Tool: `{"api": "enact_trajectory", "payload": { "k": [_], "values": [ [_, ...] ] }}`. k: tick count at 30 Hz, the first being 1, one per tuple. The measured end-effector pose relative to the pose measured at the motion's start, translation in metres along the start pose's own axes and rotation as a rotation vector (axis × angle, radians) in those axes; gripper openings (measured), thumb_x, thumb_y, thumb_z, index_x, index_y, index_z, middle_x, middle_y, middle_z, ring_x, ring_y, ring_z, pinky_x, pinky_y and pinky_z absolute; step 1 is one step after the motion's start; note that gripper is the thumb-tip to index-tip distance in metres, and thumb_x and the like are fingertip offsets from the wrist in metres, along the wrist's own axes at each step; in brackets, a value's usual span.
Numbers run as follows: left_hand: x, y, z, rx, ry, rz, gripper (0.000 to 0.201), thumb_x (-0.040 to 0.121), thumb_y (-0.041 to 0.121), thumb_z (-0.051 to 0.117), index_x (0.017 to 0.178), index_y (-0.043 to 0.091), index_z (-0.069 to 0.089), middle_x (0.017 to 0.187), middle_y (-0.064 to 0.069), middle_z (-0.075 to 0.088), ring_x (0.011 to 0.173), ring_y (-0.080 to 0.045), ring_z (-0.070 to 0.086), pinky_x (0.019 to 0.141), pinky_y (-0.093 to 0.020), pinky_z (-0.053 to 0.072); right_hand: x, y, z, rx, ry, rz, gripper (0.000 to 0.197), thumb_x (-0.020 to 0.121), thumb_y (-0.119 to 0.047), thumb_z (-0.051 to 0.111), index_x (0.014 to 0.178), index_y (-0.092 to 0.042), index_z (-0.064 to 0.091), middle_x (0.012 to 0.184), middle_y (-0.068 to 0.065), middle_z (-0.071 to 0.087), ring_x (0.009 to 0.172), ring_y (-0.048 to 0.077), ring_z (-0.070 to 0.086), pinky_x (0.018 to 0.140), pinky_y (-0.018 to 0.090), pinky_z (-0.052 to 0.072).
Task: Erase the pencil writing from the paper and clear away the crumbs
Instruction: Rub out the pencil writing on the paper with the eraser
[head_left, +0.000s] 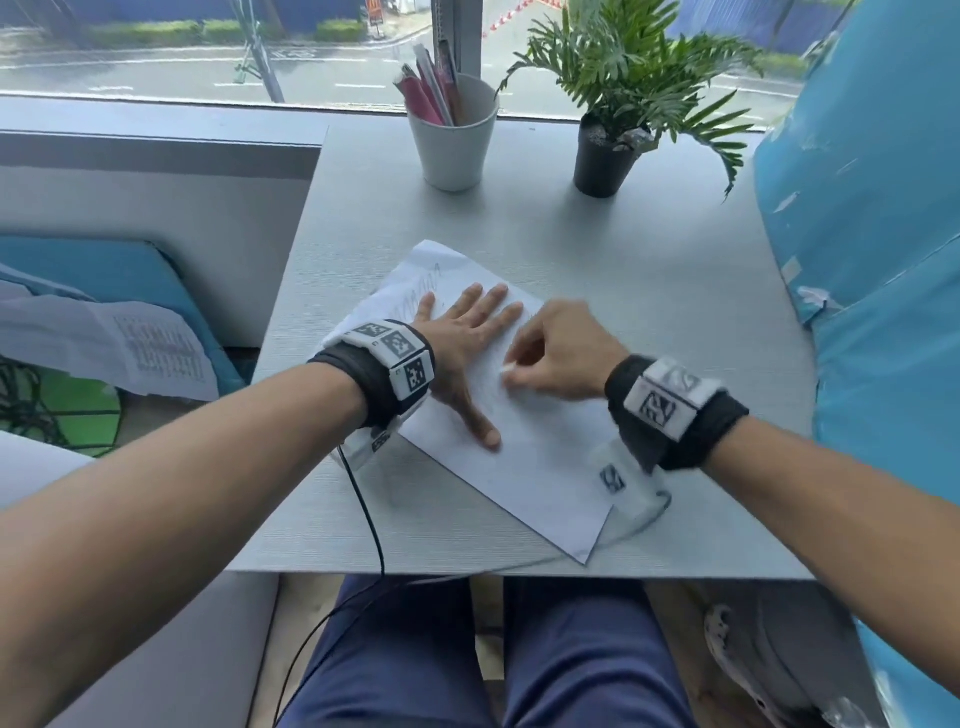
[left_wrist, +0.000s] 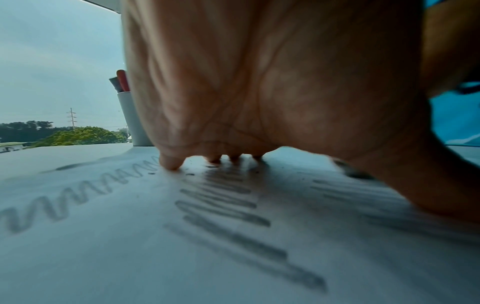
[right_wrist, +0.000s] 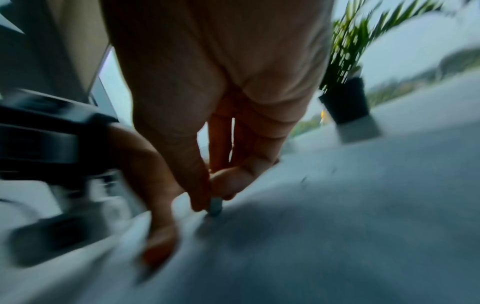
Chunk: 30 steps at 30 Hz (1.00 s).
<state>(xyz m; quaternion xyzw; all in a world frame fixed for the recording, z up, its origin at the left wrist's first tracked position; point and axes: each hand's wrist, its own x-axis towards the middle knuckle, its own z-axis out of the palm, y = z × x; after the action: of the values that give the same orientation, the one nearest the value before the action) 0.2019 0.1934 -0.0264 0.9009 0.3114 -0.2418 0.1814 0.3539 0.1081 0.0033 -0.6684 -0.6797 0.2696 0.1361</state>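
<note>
Paper (head_left: 524, 447): flat on the desk (head_left: 675, 322), angled, near the front edge.
Left hand (head_left: 462, 338): fingers spread, pressing the sheet down.
Right hand (head_left: 561, 353): pinching an eraser (head_left: 506, 369), tip on the sheet.
Writing (left_wrist: 228, 205): dark strokes remaining (under the left palm).
Risk: sheet creasing or tearing if the pinning eases; graphite smearing under the palm.

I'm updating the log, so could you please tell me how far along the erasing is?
Done: nothing clearly. In hand: the left hand presses the paper flat; the right hand rubs with a pinched eraser. Left: the zigzag pencil writing remains, and crumbs.
</note>
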Motion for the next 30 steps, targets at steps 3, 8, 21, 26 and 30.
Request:
{"api": "enact_trajectory", "payload": {
  "k": [3,8,21,26,30],
  "values": [
    [0.001,0.0,0.002,0.003,0.001,-0.004,0.168,0.03,0.092,0.071,0.15,0.032,-0.03,0.154,0.011,-0.041,0.142,-0.017,-0.037,0.113,-0.067,-0.012,-0.008,-0.002,0.003,0.015,-0.125,0.0,0.008,0.072,-0.025,0.08,0.075,-0.018,0.08,0.067,-0.006,0.073,0.06,0.004,0.064,0.06,0.016,0.051],
    [-0.003,0.001,-0.001,-0.025,0.013,-0.006,0.166,0.032,0.089,0.074,0.151,0.032,-0.027,0.156,0.011,-0.037,0.144,-0.016,-0.034,0.115,-0.065,-0.012,0.015,0.011,-0.013,0.019,0.092,0.091,0.009,0.072,-0.023,0.079,0.076,-0.016,0.08,0.065,-0.005,0.071,0.057,0.003,0.061,0.056,0.014,0.048],
    [-0.003,0.005,-0.003,0.018,-0.004,-0.004,0.171,0.03,0.091,0.073,0.15,0.027,-0.03,0.155,0.007,-0.041,0.143,-0.02,-0.037,0.112,-0.067,-0.015,-0.015,-0.017,0.007,-0.007,-0.218,-0.036,0.009,0.075,-0.021,0.079,0.067,-0.025,0.075,0.055,-0.017,0.064,0.048,-0.007,0.056,0.05,0.006,0.04],
    [-0.004,0.003,-0.001,-0.028,0.015,0.007,0.17,0.029,0.088,0.076,0.152,0.03,-0.026,0.157,0.009,-0.036,0.144,-0.017,-0.034,0.115,-0.065,-0.012,0.029,0.015,-0.028,-0.061,0.073,0.069,0.011,0.073,-0.022,0.077,0.079,-0.013,0.08,0.07,0.004,0.074,0.053,0.001,0.057,0.054,0.01,0.044],
    [-0.003,0.004,-0.001,0.007,0.006,0.001,0.172,0.027,0.092,0.072,0.15,0.03,-0.031,0.155,0.008,-0.041,0.142,-0.019,-0.037,0.113,-0.067,-0.013,0.003,-0.01,-0.004,-0.077,-0.077,-0.018,0.009,0.072,-0.022,0.076,0.075,-0.014,0.08,0.062,-0.007,0.069,0.054,0.004,0.06,0.052,0.011,0.045]
  ]
}}
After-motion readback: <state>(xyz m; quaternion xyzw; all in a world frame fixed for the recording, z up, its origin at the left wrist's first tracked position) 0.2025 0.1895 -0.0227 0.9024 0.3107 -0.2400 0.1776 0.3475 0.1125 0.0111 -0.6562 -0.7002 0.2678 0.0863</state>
